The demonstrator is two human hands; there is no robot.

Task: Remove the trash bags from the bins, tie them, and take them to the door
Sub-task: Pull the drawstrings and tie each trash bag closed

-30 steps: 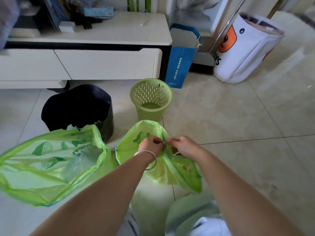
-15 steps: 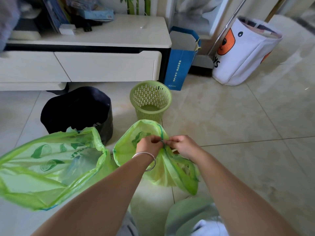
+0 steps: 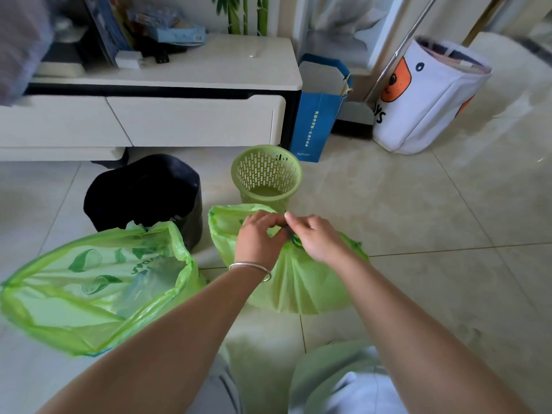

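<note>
A small green trash bag (image 3: 295, 282) sits on the floor tiles in front of me, its neck gathered into pleats. My left hand (image 3: 259, 237) and my right hand (image 3: 316, 236) pinch the bag's top together at the gathered neck. A larger green trash bag (image 3: 89, 282) lies open on the floor to the left, untouched. Behind the small bag stands a green slotted bin (image 3: 267, 177) with no bag in it. Left of that is a bin lined with a black bag (image 3: 143, 195).
A low white TV cabinet (image 3: 179, 121) runs along the back. A blue paper bag (image 3: 318, 121) leans at its right end, and a white fabric basket (image 3: 427, 97) stands further right. Bare floor tiles (image 3: 433, 219) stretch to the right. My knees are at the bottom edge.
The small bag's mouth has been drawn tighter into a pleated neck, and both hands have shifted slightly at the gather. The view has tilted down a little.
</note>
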